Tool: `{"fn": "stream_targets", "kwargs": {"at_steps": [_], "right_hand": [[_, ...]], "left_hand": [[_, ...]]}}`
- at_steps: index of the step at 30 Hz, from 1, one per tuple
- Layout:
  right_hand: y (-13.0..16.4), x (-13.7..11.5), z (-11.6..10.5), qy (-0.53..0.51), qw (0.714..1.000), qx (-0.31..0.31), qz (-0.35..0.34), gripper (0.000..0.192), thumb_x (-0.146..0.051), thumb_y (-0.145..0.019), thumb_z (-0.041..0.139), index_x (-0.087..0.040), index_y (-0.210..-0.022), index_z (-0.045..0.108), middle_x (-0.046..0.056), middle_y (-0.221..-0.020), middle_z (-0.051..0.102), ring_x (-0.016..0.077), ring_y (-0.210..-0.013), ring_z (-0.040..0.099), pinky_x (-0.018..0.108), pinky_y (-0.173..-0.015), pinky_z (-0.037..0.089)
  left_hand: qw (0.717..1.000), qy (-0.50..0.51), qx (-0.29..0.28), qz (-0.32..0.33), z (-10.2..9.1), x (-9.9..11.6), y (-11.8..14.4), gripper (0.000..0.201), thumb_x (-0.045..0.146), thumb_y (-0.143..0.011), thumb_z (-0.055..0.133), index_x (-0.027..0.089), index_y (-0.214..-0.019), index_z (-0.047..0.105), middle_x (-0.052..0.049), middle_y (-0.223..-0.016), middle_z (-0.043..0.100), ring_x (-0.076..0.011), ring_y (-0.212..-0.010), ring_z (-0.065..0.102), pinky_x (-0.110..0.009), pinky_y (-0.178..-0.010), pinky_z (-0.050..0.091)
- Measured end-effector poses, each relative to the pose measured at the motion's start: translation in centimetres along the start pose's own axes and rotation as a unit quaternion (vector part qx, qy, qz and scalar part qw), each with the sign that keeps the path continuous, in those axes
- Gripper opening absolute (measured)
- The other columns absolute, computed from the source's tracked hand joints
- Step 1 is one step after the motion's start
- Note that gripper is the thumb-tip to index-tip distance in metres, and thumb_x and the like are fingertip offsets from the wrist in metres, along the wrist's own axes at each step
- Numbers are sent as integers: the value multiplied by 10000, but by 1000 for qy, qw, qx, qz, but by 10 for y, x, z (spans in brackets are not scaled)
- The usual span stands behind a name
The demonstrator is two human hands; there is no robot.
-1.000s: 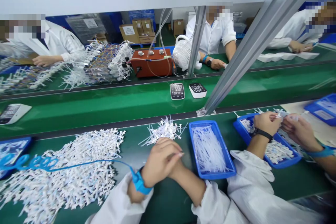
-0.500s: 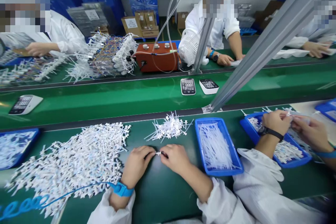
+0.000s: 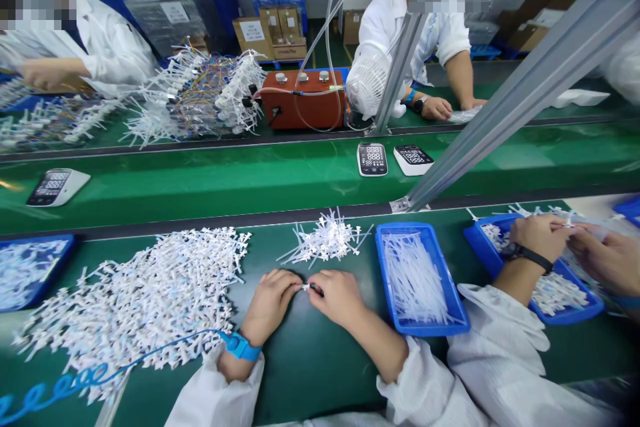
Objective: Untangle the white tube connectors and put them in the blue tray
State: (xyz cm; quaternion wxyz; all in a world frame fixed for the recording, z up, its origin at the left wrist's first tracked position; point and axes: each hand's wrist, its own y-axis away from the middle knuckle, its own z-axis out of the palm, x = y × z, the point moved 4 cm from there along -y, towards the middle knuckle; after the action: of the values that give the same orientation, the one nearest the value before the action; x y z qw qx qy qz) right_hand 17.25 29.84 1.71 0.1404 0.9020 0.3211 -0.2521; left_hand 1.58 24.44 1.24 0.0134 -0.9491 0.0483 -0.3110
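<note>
Hands meet low on the green desk: the left hand and the right hand both lie curled, fingertips pinched together on a small white plastic part held between them just above the desk surface. The left wrist carries a blue wrist strap whose coiled blue cord runs off to the left across a large heap of white parts. Just beyond the hands lies a smaller pile of white parts, and to the right of the right hand stands a blue tray filled with thin clear tubes. Further right, a neighbouring person's hands work over a second blue tray of white pieces; one of those wrists wears a dark watch. Another blue tray sits at the far left edge. Beyond the desk runs a green conveyor belt carrying two display units side by side and a third display unit well apart to the left. Across the belt stand a red box with hoses, a white fan and bundles of wired white parts.
</note>
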Motion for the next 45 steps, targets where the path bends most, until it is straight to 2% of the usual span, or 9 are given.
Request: {"fn": "stream_targets", "kwargs": {"at_steps": [7, 15, 21, 32, 45], "right_hand": [[0, -2, -1, 21, 1000, -7, -12, 184, -363, -927, 518, -247, -896, 657, -14, -831, 662, 121, -755, 586, 233, -636, 304], [0, -4, -1, 42, 999, -9, -28, 145, -352, -927, 539, -256, -928, 648, -19, -854, 665, 123, -770, 595, 243, -651, 321], [0, -5, 0, 61, 997, -23, -42, 158, -349, -922, 534, -233, -892, 636, -7, -871, 674, 143, -803, 608, 246, -677, 342], [-1, -3, 1, 47, 997, -52, -14, 215, -360, -936, 491, -237, -954, 666, 17, -905, 684, 157, -859, 621, 252, -743, 375], [-2, -4, 2, 51, 996, -58, -35, 185, -338, -897, 532, -224, -935, 673, 19, -901, 693, 165, -862, 624, 256, -753, 387]], "left_hand": [[1000, -26, -4, -14, 3, 2, 0, 268, 325, -1000, 387, 225, -926, 625, -27, -932, 646, -191, -886, 547, -341, -773, 370], [999, -49, -8, -22, 6, 4, 1, 271, 311, -1006, 365, 218, -913, 602, -24, -918, 633, -192, -873, 533, -344, -765, 344], [997, -73, -18, -16, 7, 6, -1, 262, 299, -1003, 376, 220, -904, 606, -19, -906, 632, -193, -874, 512, -348, -765, 332], [995, -97, -26, -13, 9, 7, -1, 225, 281, -989, 419, 221, -895, 615, -15, -888, 630, -195, -858, 501, -346, -758, 321], [991, -126, -37, 9, 10, 12, -2, 180, 238, -968, 454, 219, -873, 606, -12, -845, 615, -193, -832, 487, -344, -739, 301]]}}
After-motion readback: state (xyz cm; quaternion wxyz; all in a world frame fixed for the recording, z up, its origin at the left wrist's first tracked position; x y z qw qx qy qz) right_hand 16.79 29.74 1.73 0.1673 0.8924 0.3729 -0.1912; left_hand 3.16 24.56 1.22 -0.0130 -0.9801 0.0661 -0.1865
